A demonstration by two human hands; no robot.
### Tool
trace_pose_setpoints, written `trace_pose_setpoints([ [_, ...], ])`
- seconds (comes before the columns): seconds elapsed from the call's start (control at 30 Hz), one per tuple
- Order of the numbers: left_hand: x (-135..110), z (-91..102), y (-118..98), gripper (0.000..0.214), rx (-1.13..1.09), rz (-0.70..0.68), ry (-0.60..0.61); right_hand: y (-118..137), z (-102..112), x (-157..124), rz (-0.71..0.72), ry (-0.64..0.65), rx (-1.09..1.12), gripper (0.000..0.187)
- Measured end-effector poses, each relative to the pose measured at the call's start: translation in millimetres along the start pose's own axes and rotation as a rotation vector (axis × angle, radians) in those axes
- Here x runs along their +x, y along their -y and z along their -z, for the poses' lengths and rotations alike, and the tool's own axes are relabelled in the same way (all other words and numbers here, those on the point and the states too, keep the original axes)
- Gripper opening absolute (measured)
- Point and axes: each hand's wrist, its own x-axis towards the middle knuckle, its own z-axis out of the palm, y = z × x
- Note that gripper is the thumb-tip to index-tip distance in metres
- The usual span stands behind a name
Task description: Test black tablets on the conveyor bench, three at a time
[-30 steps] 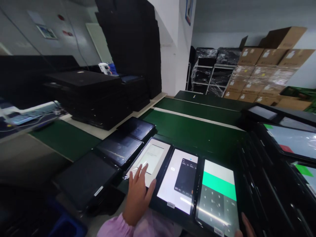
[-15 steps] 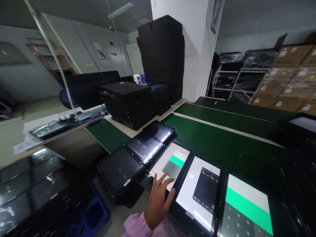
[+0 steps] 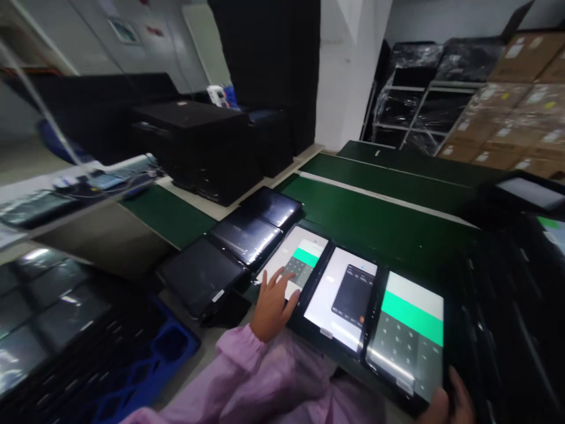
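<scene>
Calculator window [image 3: 306, 257] with a green strip now fills part of the screen of the left tablet [image 3: 282, 253], where a second ago a pale outlined panel stood; the middle tablet [image 3: 344, 297], with a dark window on white, and the right tablet [image 3: 410, 330], with a full-screen calculator, show no clear change; judging by this, the left tablet is the one being worked, and its tap or swipe has taken effect, bringing it closer to its neighbour's reduced window; all three lie side by side at the near edge of the green table [image 3: 353, 200]. Left hand [image 3: 271, 309] is over the low part of that screen, its grip apart and holding nothing, though whether a fingertip touches the glass I cannot tell; right hand [image 3: 450, 403], out of view half a second ago, is back at the near right corner of the right tablet, thumb over the corner; whether that grip is clamped there I cannot tell. Three dark tablets [image 3: 203, 277] lie beyond the left one, screens unlit; at far right, cartons [image 3: 507, 112] are stacked, contents hidden, some under clear film; the rack [image 3: 415, 118] beside them bears black bundles wrapped in film; at lower left a blue frame [image 3: 176, 341] stands beside glossy dark panels [image 3: 39, 318]; whether it contains anything is too dim to tell.
</scene>
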Motion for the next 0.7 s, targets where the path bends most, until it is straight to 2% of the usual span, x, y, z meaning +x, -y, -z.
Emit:
trace_pose_setpoints([
  [0.13,6,0.5,6,0.034,0.05,0.001,-0.009,16,1,-3,-0.054,-0.009,-0.001,0.057],
  [0.23,8,3.2,-5,0.03,0.041,0.003,-0.013,21,0,-3,-0.076,0.0,-0.008,0.057],
  [0.33,4,1.7,-39,0.032,-0.052,-0.079,0.015,24,2,-3,-0.089,-0.005,-0.014,0.057],
  [0.43,-4,-8.7,-79,0.037,-0.17,-0.265,0.2,25,3,-2,-0.09,-0.006,-0.009,0.056],
  [0.5,-7,-15.2,-94,0.04,-0.188,-0.341,0.308,25,4,-2,-0.093,0.004,0.0,0.056],
  [0.57,-6,-16.8,-95,0.039,-0.137,-0.314,0.322,24,4,-3,-0.102,0.009,0.005,0.056],
  [0.7,2,-8.2,-79,0.038,-0.012,-0.188,0.198,24,4,-4,-0.119,0.005,0.005,0.057],
])
